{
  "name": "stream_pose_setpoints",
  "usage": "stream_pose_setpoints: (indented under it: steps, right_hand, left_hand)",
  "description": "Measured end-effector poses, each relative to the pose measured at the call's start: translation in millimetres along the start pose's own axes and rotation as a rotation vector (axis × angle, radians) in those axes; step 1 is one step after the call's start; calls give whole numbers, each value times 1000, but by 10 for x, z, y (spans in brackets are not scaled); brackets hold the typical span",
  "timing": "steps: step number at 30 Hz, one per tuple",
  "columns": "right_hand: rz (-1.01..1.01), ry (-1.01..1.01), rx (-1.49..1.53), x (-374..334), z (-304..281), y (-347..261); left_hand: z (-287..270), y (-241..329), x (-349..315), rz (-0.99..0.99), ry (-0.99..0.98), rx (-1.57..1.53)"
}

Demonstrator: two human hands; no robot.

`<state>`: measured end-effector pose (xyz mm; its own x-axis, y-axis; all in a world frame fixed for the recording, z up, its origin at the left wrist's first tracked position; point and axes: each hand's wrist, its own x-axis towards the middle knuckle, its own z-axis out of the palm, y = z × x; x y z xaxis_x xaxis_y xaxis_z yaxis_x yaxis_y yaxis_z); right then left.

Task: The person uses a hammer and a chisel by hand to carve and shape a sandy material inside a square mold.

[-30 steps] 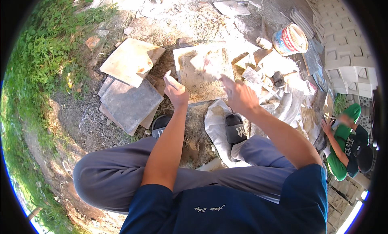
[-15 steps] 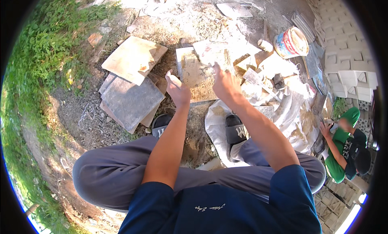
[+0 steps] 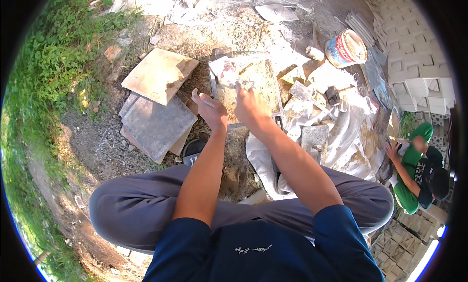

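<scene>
On the ground in front of me lies a square tile (image 3: 265,94) with a dirty tan surface and dark edges. My right hand (image 3: 252,108) is over it, closed round the handle of a trowel. The pale, red-stained trowel blade (image 3: 225,72) is at the tile's far left corner; my fingers hide most of the handle. At the tile's left edge is my left hand (image 3: 210,110), its fingers loosely bent and apart, with nothing visible in it. Whether it touches the tile I cannot tell.
Stacked tiles, a tan one (image 3: 153,75) over grey ones (image 3: 158,123), lie left. To the right are a scraper (image 3: 304,93), a white sack (image 3: 351,131) and a paint bucket (image 3: 343,50). Another trowel (image 3: 275,12) lies farther off. A person (image 3: 414,172) sits at far right.
My right hand has moved left over the tile, carrying the trowel blade from the tile's far middle to its far left corner. My left hand has shifted slightly left.
</scene>
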<state>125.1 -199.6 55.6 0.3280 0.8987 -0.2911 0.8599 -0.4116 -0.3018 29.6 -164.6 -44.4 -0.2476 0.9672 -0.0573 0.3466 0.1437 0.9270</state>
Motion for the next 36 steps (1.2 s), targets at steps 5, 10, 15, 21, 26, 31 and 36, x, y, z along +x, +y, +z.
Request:
stream_pose_setpoints:
  steps: [5, 10, 15, 21, 26, 31, 36]
  right_hand:
    - [-69, -107, 69, 226, -372, 42]
    - [-38, -12, -122, 430, -219, 426]
    - [-348, -119, -220, -55, -92, 364]
    - [-212, -101, -282, 157, -360, 330]
    - [-274, -241, -284, -433, -31, 485]
    - [-419, -400, -374, -864, -435, 538]
    - [-194, -163, -442, -407, -628, 717]
  left_hand:
    - [-59, -184, 208, -12, 213, -97]
    - [111, -328, 148, -82, 215, -283]
    - [-179, -572, 238, -793, 27, -1348]
    - [-425, -584, 174, -684, -468, -1470]
    - [-681, -820, 208, -723, -599, -1486]
    - [-696, -859, 221, -738, -682, -1546]
    - [-549, -683, 113, -791, -668, -1492]
